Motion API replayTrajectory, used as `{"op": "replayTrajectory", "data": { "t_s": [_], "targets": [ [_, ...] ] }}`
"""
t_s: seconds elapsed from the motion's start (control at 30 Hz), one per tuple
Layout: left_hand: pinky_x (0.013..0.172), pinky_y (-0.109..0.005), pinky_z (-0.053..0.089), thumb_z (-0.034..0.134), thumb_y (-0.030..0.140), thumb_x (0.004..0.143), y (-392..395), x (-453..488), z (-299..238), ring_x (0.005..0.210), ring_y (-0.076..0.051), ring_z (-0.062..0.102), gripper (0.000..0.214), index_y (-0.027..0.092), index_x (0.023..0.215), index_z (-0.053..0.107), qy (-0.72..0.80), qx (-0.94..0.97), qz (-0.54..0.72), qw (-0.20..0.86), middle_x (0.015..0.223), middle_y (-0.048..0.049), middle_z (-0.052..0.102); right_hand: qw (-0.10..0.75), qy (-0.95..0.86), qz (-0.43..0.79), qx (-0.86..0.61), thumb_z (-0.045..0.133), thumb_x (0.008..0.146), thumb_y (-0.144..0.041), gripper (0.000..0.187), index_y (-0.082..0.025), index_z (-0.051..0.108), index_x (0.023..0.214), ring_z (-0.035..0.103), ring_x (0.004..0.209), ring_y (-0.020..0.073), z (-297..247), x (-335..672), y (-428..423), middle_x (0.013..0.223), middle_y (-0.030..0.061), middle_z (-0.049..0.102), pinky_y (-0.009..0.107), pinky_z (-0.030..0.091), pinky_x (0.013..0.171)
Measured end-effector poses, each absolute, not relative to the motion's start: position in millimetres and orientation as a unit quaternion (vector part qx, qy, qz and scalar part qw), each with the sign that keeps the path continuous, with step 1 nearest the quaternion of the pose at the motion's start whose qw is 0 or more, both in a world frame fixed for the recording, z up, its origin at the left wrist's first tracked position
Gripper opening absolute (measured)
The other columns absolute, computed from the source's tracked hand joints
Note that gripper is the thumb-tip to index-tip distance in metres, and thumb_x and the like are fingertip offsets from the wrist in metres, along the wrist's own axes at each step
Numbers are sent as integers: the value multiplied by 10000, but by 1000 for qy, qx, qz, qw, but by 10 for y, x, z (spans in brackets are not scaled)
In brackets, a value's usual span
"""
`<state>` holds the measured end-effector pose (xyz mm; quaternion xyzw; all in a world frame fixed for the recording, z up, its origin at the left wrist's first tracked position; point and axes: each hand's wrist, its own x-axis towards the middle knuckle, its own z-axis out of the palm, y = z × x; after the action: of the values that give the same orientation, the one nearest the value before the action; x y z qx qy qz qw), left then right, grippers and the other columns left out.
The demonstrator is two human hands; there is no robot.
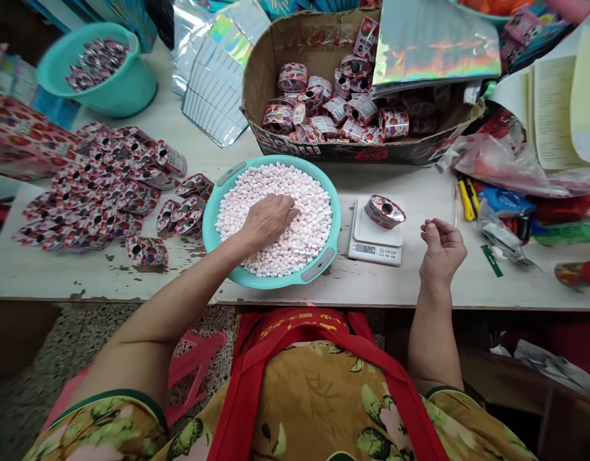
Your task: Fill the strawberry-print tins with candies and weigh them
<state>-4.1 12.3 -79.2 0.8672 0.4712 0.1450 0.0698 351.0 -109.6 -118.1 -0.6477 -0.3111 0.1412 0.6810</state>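
From my feed, the left hand [269, 218] lies palm down in the teal basin [212, 214], on top of the heap of small pink-white candies [307, 221]. Its fingers [288, 203] curl downward with the tips sunk among the candies, so I cannot tell whether they have closed on any. The candies lie under and all around those fingers, touching them.

The right hand [441, 246] hovers above the bench [410, 288], just beside the small digital scale [375, 242] and clear of it. Its fingers [432, 229] are folded narrow toward the palm, thumb near the tips. I cannot tell if anything sits between them.

On the scale's platform lies a small printed can [384, 211], tilted, with its open mouth facing up. It is near the right fingers but not touching them. The scale stands just right of the basin.

Behind the basin sits a cardboard box [256, 83] holding more of the same cans. To the left, a wide pile of cans [98, 186] is spread over the bench. Behind the pile stands a teal bucket [132, 89] with small pieces inside.
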Motion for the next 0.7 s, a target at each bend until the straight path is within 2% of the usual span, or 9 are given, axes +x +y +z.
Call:
{"op": "replayTrajectory", "data": {
  "t_s": [0.1, 0.2, 0.3, 0.37, 0.5, 0.6, 0.7],
  "targets": [
    [727, -331, 450, 531, 386, 933, 173, -137, -751, 846, -241, 596, 192, 211, 912, 608, 528, 798, 241, 159, 872, -81, 659, 658, -364, 146, -643, 763, 738, -551, 526, -172, 650, 1084, 687, 984, 202, -1175, 3483, -970, 1072, 93, 700, 413, 556, 927],
    [568, -264, 407, 583, 475, 895, 271, -204, -694, 650, -163, 558, 276, 219, 793, 571, 534, 649, 423, 340, 715, -31, 604, 568, -457, 147, -669, 838, 637, -543, 666, -207, 641, 1177, 641, 1124, 238, -1195, 3428, -758, 1235, 99, 669, 431, 536, 969],
    [425, -221, 320, 615, 575, 852, 386, -263, -612, 487, -102, 486, 388, 215, 728, 541, 496, 470, 512, 521, 615, -3, 557, 499, -487, 157, -699, 858, 599, -545, 649, -182, 679, 1107, 657, 1015, 236, -1182, 3345, -520, 1102, 81, 716, 434, 532, 959],
    [365, -205, 266, 645, 599, 834, 429, -283, -534, 404, -71, 423, 424, 211, 701, 536, 483, 395, 517, 586, 552, 22, 516, 524, -466, 162, -694, 862, 600, -538, 599, -164, 690, 1034, 665, 890, 216, -1088, 3245, -405, 963, 54, 726, 422, 547, 914],
    [301, -186, 196, 622, 658, 868, 366, -183, -303, 309, -34, 287, 495, 208, 679, 540, 463, 348, 538, 613, 438, 85, 333, 592, -512, 157, -603, 877, 635, -472, 550, -195, 684, 1069, 674, 910, 217, -650, 2818, -380, 1011, 46, 711, 409, 559, 888],
    [296, -188, 202, 520, 687, 922, 219, 25, -105, 311, -37, 275, 512, 212, 743, 587, 429, 349, 583, 595, 444, 89, 272, 517, -651, 187, -523, 835, 730, -393, 441, -242, 701, 1121, 671, 969, 227, -303, 2328, -444, 1079, 51, 700, 400, 549, 899],
    [331, -199, 260, 448, 677, 960, 83, 241, 27, 357, -50, 333, 508, 224, 818, 628, 398, 361, 626, 565, 487, 69, 317, 425, -736, 194, -491, 799, 762, -322, 361, -259, 721, 1109, 662, 969, 250, -146, 1892, -432, 1055, 56, 702, 396, 537, 871]
  ]
}}
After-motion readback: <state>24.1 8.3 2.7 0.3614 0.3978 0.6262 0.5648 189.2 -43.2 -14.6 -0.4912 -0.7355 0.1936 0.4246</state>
